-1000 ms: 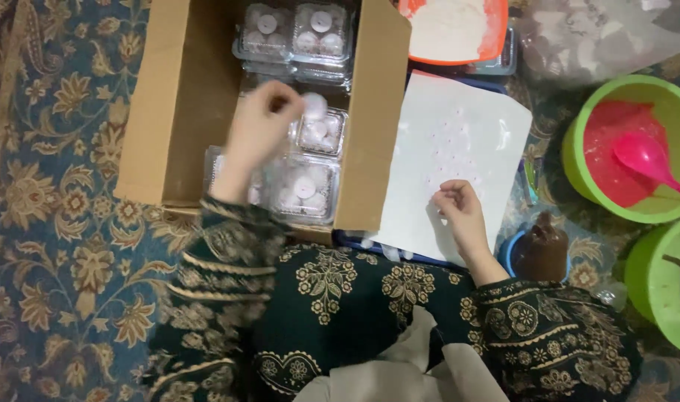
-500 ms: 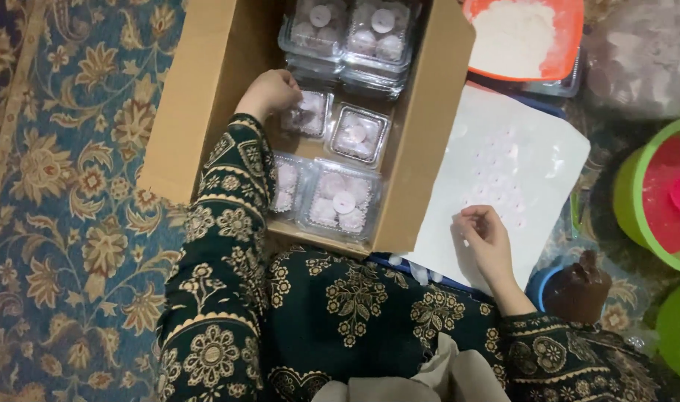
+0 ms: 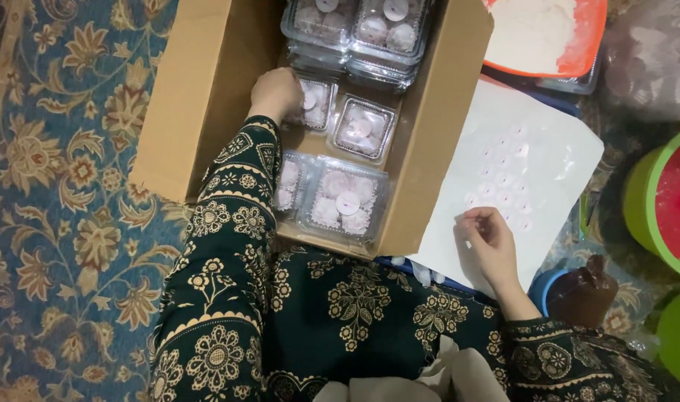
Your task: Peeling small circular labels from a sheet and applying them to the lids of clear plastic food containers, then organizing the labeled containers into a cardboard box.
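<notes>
Inside the cardboard box (image 3: 206, 112), my left hand (image 3: 276, 93) rests curled on a clear, glossy clamshell (image 3: 314, 104) of pale round sweets, best pressed flat and gently, while my right hand (image 3: 492, 238), fingers bent, pinches at the white sticker sheet (image 3: 533, 119) beside the box.

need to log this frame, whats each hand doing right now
Left hand: curled on a clear plastic container inside the cardboard box; a firm grip cannot be told.
Right hand: fingers bent, resting on the white sticker sheet, holding nothing visible.
</notes>
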